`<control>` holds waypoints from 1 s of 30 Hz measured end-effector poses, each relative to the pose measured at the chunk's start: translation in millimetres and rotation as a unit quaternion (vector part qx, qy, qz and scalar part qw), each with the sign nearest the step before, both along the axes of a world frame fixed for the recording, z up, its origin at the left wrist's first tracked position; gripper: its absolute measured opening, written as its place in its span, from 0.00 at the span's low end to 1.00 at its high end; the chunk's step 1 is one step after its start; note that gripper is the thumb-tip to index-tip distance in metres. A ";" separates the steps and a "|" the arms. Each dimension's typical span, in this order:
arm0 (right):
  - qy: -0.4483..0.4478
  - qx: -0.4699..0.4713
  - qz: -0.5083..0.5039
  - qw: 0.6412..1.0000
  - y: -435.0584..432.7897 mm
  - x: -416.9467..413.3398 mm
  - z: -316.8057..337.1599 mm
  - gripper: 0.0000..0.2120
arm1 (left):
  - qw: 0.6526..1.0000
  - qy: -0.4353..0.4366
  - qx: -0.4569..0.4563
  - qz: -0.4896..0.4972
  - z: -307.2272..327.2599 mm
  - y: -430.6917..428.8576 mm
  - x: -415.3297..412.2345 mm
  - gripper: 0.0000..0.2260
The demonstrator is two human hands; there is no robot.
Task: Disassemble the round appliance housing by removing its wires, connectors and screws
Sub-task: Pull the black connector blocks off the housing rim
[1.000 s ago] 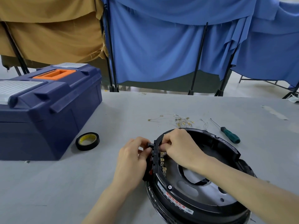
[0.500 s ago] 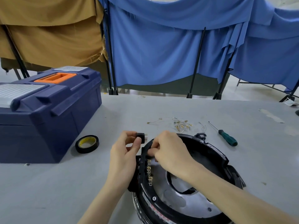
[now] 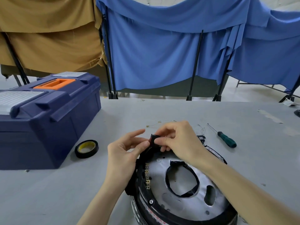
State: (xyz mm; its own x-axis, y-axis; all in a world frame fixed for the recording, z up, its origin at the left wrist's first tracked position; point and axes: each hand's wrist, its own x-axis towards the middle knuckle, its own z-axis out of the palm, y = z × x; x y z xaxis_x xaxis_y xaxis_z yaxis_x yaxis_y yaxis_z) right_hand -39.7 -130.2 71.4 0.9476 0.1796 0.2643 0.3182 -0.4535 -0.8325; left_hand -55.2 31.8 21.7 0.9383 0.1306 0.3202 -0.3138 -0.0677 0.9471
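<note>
Grey counter (image 3: 48, 192) ahead of you, with open room left of the housing and out past its far side. The toolbox (image 3: 48, 120) sits off to the left, well apart from your hands. The housing (image 3: 186, 207) lies flat close to you, its near rim cut off at the bottom of the view. Tape (image 3: 86, 148) lies between the toolbox and the housing, touching neither. The screwdriver (image 3: 226, 140) lies to the right, near the housing's far rim.

Your right hand (image 3: 180, 140) has its fingers curled in, thumb and fingertips pinching the connector (image 3: 153, 139), which is held up just over the housing's far-left rim. Your left hand (image 3: 125, 155) is loose: fingers spread and nearly straight, thumb tip against the connector's near side.

Both forearms reach in from below, the right across the housing and the left beside it, palms turned toward each other. Wires (image 3: 155, 123) lie on the counter just beyond your knuckles.
</note>
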 end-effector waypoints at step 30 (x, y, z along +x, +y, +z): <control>0.121 -0.240 -0.348 0.898 -131.0 75.0 -51.3 0.11 | 0.989 0.115 -0.021 -0.087 -4.3 -1.7 1.3 0.13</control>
State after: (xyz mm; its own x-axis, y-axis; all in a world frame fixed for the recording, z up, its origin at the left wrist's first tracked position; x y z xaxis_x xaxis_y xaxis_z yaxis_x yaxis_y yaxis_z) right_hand 35.3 -261.3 20.0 0.8934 -0.4410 0.0860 -0.3461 -0.7975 -0.4942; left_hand -53.9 30.0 17.5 0.9951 -0.0306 0.0937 -0.0934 0.0091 0.9956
